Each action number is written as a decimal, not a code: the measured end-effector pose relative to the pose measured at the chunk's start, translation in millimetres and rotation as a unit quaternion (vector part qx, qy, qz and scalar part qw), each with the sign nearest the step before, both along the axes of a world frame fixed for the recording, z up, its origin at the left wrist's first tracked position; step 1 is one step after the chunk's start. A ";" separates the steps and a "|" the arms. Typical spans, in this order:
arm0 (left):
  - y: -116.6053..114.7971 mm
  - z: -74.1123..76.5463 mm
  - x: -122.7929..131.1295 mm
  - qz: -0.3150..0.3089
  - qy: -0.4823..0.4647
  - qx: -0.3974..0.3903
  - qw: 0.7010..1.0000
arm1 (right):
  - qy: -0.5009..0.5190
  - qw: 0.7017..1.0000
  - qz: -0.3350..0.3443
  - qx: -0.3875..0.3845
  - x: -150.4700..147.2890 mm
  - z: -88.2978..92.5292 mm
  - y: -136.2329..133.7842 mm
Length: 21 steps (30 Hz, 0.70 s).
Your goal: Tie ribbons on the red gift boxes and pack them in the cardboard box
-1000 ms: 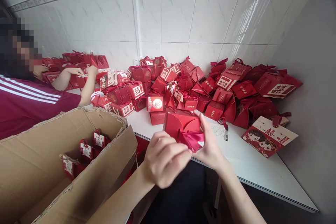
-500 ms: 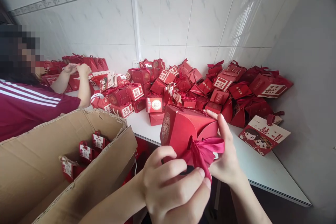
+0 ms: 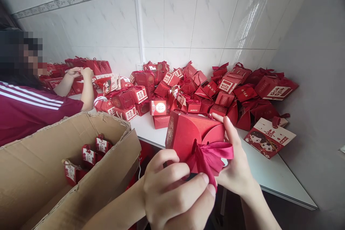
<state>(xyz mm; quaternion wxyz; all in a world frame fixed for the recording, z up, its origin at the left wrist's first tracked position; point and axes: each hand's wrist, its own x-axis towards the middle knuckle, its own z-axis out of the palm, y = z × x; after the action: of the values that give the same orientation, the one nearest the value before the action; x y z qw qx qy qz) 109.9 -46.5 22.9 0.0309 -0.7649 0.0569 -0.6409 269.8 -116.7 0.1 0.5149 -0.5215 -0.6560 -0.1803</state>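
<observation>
left hand (image 3: pixel 175 190) pinches satiny ribbon (image 3: pixel 207 156) | right hand (image 3: pixel 237 167) holds curved-flap card box (image 3: pixel 185 133)

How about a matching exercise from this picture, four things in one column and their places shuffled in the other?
1. red cardboard box tied with magenta ribbon
2. maroon top with white stripes
3. three small red-and-white packages
4. flat-faced red-and-cream package with two cartoon figures

A. inside the open brown cardboard carton
B. on the white table, at its right end
C. in the left hand and right hand
D. at the picture's left edge

Pairs: 1-C, 2-D, 3-A, 4-B
</observation>
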 end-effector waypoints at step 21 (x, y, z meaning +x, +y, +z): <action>72.4 32.8 4.4 -0.036 0.069 -0.319 0.944 | 0.128 0.986 0.010 -0.104 13.8 1.8 9.5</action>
<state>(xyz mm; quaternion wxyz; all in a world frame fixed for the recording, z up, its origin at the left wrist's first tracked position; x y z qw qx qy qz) 114.3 25.9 55.6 -0.2422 -0.7743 -0.1208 -0.5720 283.5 -107.1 1.9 0.5391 -0.5846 -0.6052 -0.0378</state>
